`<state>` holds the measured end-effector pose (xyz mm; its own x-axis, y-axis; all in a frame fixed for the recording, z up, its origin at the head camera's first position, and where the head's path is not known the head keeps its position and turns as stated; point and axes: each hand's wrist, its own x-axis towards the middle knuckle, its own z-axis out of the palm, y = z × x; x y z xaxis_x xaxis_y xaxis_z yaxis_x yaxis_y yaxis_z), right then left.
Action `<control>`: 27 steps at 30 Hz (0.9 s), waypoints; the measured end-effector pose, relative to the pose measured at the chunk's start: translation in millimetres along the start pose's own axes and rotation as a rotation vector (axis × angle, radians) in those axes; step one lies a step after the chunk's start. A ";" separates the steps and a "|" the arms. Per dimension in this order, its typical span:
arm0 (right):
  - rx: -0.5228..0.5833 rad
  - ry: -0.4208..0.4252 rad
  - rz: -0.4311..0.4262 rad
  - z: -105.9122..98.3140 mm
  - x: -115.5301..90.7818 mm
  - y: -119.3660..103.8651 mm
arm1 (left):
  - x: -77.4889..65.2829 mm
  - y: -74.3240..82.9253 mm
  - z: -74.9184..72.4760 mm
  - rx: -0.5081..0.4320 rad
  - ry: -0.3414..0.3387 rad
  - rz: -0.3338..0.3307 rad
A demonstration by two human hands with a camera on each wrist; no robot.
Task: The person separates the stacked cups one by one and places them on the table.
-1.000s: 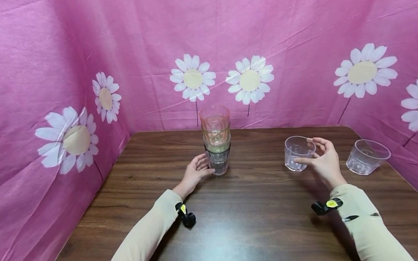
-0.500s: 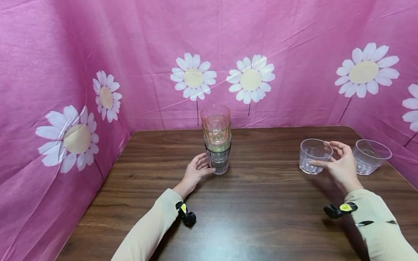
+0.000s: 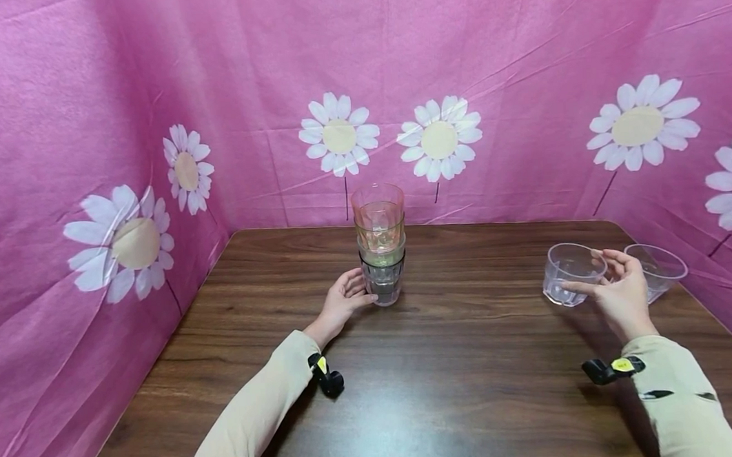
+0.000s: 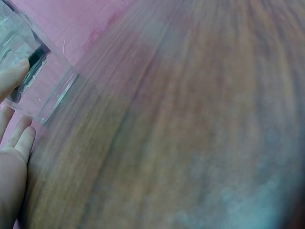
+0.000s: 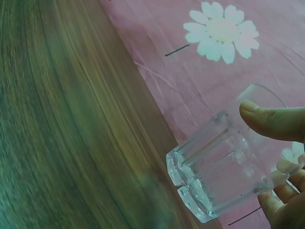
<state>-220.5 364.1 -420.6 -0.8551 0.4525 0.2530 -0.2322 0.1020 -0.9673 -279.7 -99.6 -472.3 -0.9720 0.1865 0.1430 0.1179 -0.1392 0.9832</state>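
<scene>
Near the table's middle stands a stack of nested see-through cups. An orange-pink cup (image 3: 377, 210) is on top, a greenish cup (image 3: 383, 256) below it, and a dark-rimmed grey cup (image 3: 383, 274) and a clear base lower down. My left hand (image 3: 340, 306) holds the stack low, thumb in front; the left wrist view shows the thumb on the clear wall (image 4: 40, 102). My right hand (image 3: 624, 298) grips a clear cup (image 3: 570, 276) between thumb and fingers, upright. Whether its base touches the table cannot be told. Behind that hand is another clear cup (image 3: 663, 268), partly hidden.
The brown wooden table (image 3: 460, 361) reaches to a pink cloth (image 3: 258, 68) with daisies, which hangs at the back and both sides. The second clear cup stands near the table's right edge.
My right hand has carried its clear cup rightward, close to the other clear cup, which it now partly covers. My left hand and the stack have stayed in place.
</scene>
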 end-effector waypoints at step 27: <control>-0.046 0.088 0.121 -13.2 1.9 1.0 | 0.8 -0.7 -0.6 0.005 0.004 -0.008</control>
<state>-216.3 376.8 -421.3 -0.8310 0.5399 0.1338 -0.1064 0.0819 -0.9909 -280.7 -99.9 -472.9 -0.9738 0.1834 0.1348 0.1113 -0.1327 0.9849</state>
